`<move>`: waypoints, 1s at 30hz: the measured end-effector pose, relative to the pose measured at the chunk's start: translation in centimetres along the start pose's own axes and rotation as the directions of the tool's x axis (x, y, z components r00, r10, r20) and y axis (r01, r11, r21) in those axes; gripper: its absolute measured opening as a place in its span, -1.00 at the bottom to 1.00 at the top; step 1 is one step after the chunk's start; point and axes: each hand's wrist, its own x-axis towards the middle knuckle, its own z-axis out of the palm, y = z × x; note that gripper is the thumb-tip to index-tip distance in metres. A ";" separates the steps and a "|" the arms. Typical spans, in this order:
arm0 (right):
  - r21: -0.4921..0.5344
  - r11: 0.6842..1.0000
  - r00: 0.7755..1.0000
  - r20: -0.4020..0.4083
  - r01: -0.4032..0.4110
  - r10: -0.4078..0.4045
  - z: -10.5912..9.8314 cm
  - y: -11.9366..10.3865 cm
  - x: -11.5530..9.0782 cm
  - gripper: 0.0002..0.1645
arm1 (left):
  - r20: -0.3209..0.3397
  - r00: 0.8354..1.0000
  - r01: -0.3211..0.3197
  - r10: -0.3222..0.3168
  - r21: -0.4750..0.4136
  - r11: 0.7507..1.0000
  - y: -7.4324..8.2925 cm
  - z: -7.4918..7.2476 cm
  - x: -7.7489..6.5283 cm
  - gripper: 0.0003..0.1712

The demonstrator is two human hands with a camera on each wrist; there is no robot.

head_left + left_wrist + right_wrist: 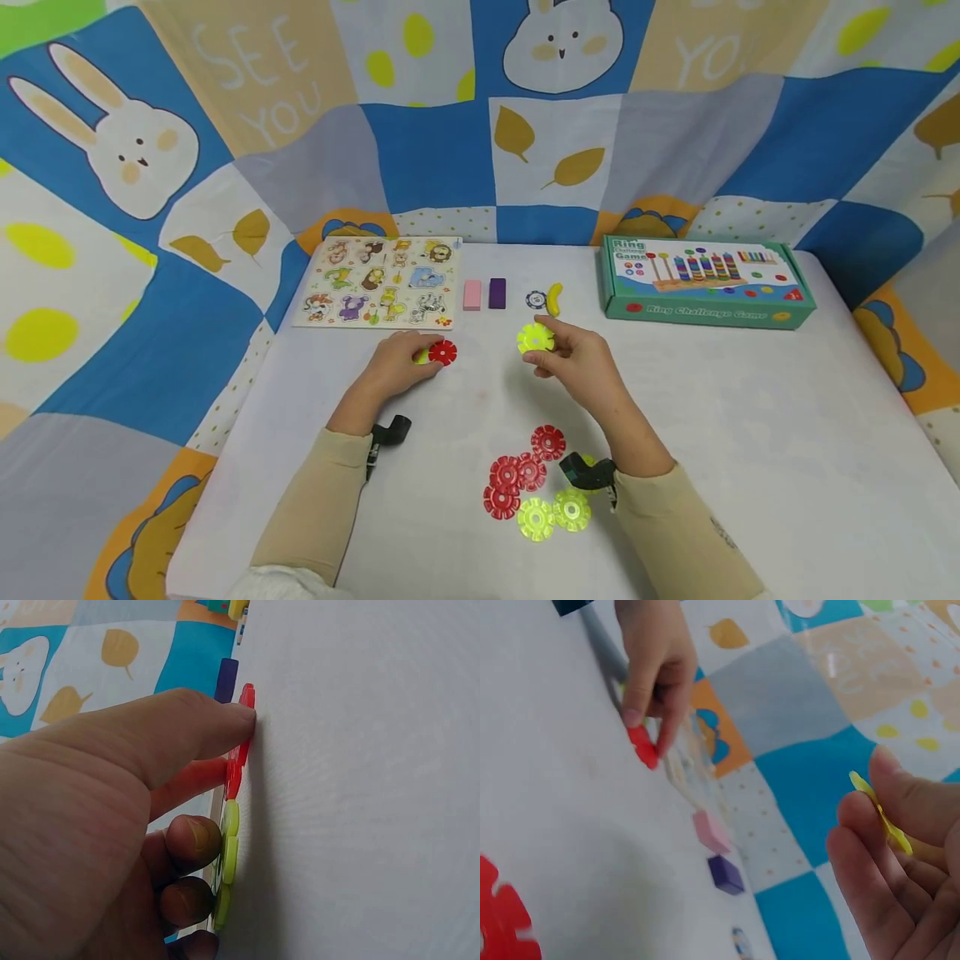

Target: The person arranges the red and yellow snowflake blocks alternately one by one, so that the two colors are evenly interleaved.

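Observation:
My left hand [396, 362] rests low over the table and pinches a red notched disc [442, 352] between thumb and finger. Beside that disc, partly under the fingers, are yellow-green discs [231, 859], seen edge-on in the left wrist view; whether they are joined to it I cannot tell. Raised above the table, my right hand [581, 362] grips one yellow-green notched disc [536, 337] by its edge, thumb against fingers. Nearer to me lie several loose red discs [505, 473] and yellow-green discs [536, 519], some overlapping, one partly hidden by the right wrist camera.
An animal puzzle board [378, 282] lies at the back left. Along the back are a pink block [472, 295], a purple block [497, 293], a poker chip [536, 300] and a toy banana [553, 298]. A green Ring Challenge Game box [705, 283] occupies the back right, before a patterned cloth.

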 end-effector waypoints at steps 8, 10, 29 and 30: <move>0.017 0.998 0.995 0.080 -0.062 0.061 4.6 1.0 4.0 -0.20 | -0.003 1.000 0.004 -0.004 0.019 1.000 0.0 0.2 0.1 -0.40; -0.057 0.998 0.993 0.107 -0.041 0.047 5.9 1.4 4.8 -0.21 | -0.009 1.000 0.006 -0.006 0.017 1.000 0.0 0.2 0.0 -0.40; -0.508 0.859 0.995 0.102 0.052 0.000 10.0 3.7 6.5 -0.40 | -0.018 1.000 -0.005 0.006 0.058 0.998 0.2 0.0 0.0 -0.38; -0.505 0.861 0.994 0.106 0.057 -0.004 10.0 3.6 6.5 -0.40 | -0.019 1.000 -0.003 0.004 0.061 0.998 0.2 -0.1 0.1 -0.38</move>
